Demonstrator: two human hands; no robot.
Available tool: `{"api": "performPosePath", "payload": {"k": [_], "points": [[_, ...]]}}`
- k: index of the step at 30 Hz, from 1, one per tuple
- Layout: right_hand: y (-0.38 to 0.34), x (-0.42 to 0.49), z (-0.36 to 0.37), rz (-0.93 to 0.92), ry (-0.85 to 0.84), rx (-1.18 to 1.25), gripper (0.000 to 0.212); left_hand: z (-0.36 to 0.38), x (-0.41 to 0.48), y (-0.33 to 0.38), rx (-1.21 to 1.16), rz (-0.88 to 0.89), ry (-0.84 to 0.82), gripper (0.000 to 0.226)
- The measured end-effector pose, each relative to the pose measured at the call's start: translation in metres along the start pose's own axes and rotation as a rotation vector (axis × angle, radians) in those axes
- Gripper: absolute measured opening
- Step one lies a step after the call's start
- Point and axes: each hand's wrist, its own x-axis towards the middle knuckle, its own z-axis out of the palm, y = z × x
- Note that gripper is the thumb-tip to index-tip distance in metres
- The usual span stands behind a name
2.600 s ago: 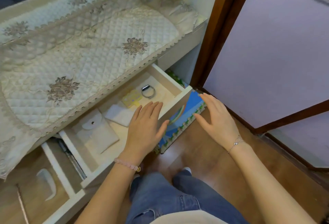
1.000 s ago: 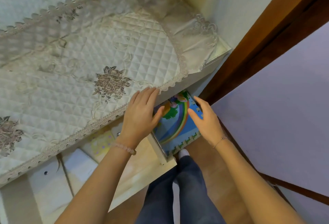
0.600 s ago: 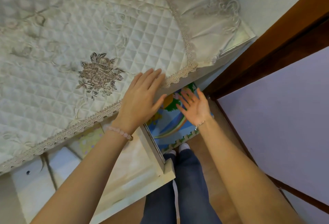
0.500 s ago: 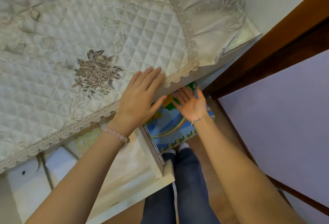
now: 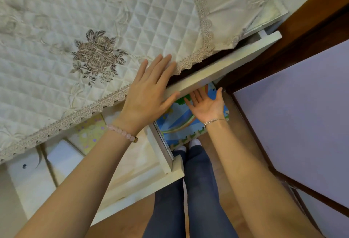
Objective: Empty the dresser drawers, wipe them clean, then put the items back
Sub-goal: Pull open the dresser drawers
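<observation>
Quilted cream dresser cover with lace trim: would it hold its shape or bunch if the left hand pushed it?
Probably floppy: the quilted cream cover folds at its far corner. Its lace trim hangs free at the front, so a push from the left hand would likely bunch it. It looks padded and light, hardly fragile.

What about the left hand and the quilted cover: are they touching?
Touching. The head view shows the left hand lying flat on the quilted cover, fingers straight.
</observation>
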Motion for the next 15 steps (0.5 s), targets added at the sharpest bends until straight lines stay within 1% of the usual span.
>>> {"api": "performPosePath", "payload": {"k": [7,15], "points": [[0.001,-0.035,-0.050,-0.009,0.093,0.029,0.082,-0.002,-0.014,0.012,0.048,0.003,-0.030,0.067],[0.005,-0.082,-0.097,-0.043,0.155,0.067,0.078,-0.003,-0.019,0.016,0.109,0.023,-0.056,0.069]]}}
